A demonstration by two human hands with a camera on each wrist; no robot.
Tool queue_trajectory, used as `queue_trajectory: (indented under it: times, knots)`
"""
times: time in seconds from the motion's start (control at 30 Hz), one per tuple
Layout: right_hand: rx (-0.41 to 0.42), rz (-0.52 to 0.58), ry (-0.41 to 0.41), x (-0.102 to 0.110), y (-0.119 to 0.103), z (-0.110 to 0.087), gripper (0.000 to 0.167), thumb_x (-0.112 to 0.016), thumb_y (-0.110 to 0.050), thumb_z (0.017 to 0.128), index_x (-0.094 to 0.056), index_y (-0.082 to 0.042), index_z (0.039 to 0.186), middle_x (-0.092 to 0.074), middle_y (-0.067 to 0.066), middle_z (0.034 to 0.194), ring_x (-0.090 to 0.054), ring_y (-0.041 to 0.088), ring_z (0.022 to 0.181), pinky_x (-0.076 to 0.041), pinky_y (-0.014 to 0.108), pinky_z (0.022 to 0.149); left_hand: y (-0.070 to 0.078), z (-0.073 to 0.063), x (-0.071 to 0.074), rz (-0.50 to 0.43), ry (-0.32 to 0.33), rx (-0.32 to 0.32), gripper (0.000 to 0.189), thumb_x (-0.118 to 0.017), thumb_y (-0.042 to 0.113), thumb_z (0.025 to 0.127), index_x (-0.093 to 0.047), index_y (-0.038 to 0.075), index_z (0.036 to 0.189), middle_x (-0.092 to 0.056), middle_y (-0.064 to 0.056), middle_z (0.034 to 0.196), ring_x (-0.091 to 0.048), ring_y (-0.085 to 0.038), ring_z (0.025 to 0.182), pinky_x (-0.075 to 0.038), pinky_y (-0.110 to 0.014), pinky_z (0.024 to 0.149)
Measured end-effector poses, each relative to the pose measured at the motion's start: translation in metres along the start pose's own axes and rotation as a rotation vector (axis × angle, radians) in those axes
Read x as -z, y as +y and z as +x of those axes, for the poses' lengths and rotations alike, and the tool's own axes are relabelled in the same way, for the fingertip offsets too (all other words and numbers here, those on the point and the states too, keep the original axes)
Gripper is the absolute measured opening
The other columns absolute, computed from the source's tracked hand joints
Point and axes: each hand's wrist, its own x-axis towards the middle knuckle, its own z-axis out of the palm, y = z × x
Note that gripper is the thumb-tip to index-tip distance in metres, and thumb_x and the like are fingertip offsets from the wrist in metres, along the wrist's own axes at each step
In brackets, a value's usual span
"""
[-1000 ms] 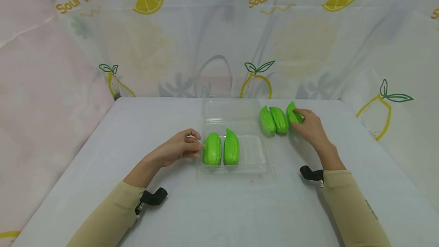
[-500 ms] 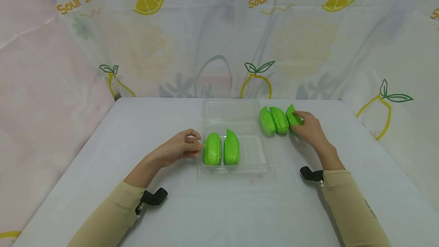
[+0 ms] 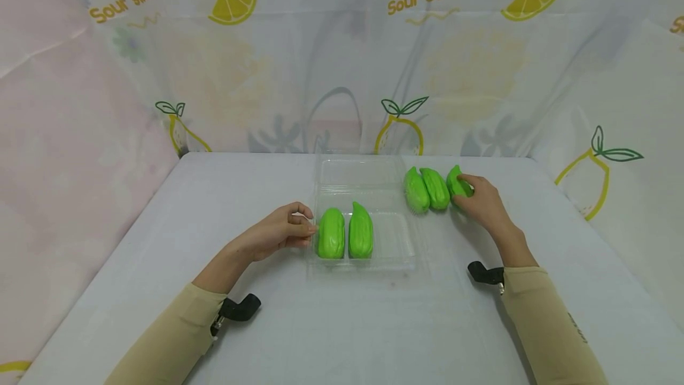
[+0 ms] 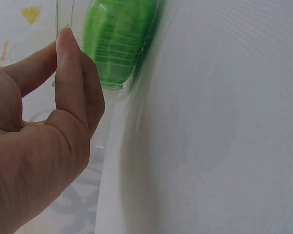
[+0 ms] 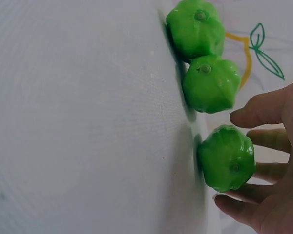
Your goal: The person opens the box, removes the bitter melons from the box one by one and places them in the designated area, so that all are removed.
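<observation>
My left hand [image 3: 283, 227] pinches the left edge of a clear plastic clamshell box [image 4: 64, 14] between thumb and fingers. The box lies unfolded, its lid [image 3: 360, 171] toward the back. Two glossy, ribbed green vegetables with tapered far ends lie side by side in its base: a left one [image 3: 331, 233] and a right one [image 3: 361, 230]. To the box's right, my right hand [image 3: 481, 198] curls over a loose ribbed green vegetable [image 5: 227, 158] on the table. The thumb is on one side, the other fingers over its top and far side; a small gap shows near the thumb.
Two more ribbed green vegetables, one [image 3: 417, 190] close against another [image 3: 435, 188], lie between the box and my right hand. A white cloth covers the table [image 3: 363, 325]. Behind its back edge hangs a lemon-printed curtain [image 3: 342, 58].
The vegetable under my right hand has shifted slightly toward me since a second ago, its tip lower in the view. My left hand and the box have stayed put.
</observation>
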Motion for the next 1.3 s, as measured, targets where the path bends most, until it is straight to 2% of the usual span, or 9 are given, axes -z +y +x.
queue_trajectory:
  times: [0.4, 0.63, 0.8, 0.97, 1.17, 1.3]
  knots:
    - [0.008, -0.001, 0.026, 0.003, 0.002, -0.002, 0.06, -0.057, -0.018, 0.091, -0.042, 0.006, 0.144, -0.039, 0.034, 0.148, -0.037, 0.051, 0.136, -0.035, 0.064, 0.111, 0.0, 0.001, 0.001, 0.022, 0.003, -0.013, 0.038, -0.063, 0.012, 0.097, -0.039, 0.0, 0.123, -0.059, -0.004, 0.093, -0.062, -0.011, 0.077, -0.058, -0.019, 0.072]
    - [0.01, 0.009, 0.072, 0.007, -0.004, -0.003, 0.057, -0.057, -0.016, 0.091, -0.045, 0.003, 0.143, -0.037, 0.033, 0.15, -0.032, 0.052, 0.14, -0.032, 0.066, 0.112, 0.001, -0.001, 0.0, 0.021, 0.004, -0.018, 0.037, -0.063, 0.012, 0.097, -0.039, 0.001, 0.123, -0.058, -0.003, 0.092, -0.062, -0.011, 0.077, -0.057, -0.019, 0.072]
    - [0.061, 0.021, 0.105, 0.012, -0.013, -0.005, 0.053, -0.058, -0.015, 0.092, -0.047, 0.004, 0.141, -0.039, 0.032, 0.148, -0.034, 0.051, 0.139, -0.032, 0.066, 0.112, 0.001, -0.001, 0.001, 0.019, 0.001, -0.021, 0.039, -0.063, 0.011, 0.096, -0.038, 0.0, 0.123, -0.057, -0.003, 0.09, -0.062, -0.01, 0.076, -0.057, -0.019, 0.072]
    - [0.121, 0.046, 0.105, 0.014, -0.023, -0.007, 0.052, -0.059, -0.014, 0.093, -0.048, 0.003, 0.141, -0.042, 0.031, 0.148, -0.035, 0.049, 0.139, -0.032, 0.065, 0.112, 0.0, 0.0, 0.001, 0.024, 0.001, -0.024, 0.038, -0.063, 0.012, 0.097, -0.038, 0.0, 0.123, -0.058, -0.003, 0.09, -0.062, -0.011, 0.077, -0.057, -0.019, 0.072]
    - [0.166, 0.057, 0.059, 0.011, -0.036, -0.01, 0.051, -0.06, -0.015, 0.094, -0.049, -0.001, 0.142, -0.042, 0.026, 0.15, -0.035, 0.046, 0.141, -0.032, 0.063, 0.113, -0.002, -0.001, 0.0, 0.025, -0.002, -0.024, 0.038, -0.062, 0.012, 0.097, -0.038, -0.001, 0.124, -0.058, -0.003, 0.092, -0.062, -0.011, 0.078, -0.057, -0.019, 0.073]
    - [0.228, 0.06, 0.027, 0.008, -0.047, -0.014, 0.049, -0.062, -0.015, 0.095, -0.05, -0.002, 0.141, -0.045, 0.024, 0.149, -0.038, 0.044, 0.14, -0.033, 0.062, 0.113, -0.004, -0.001, 0.0, 0.022, -0.006, -0.024, 0.039, -0.062, 0.011, 0.097, -0.038, -0.001, 0.124, -0.058, -0.004, 0.092, -0.062, -0.011, 0.078, -0.057, -0.019, 0.073]
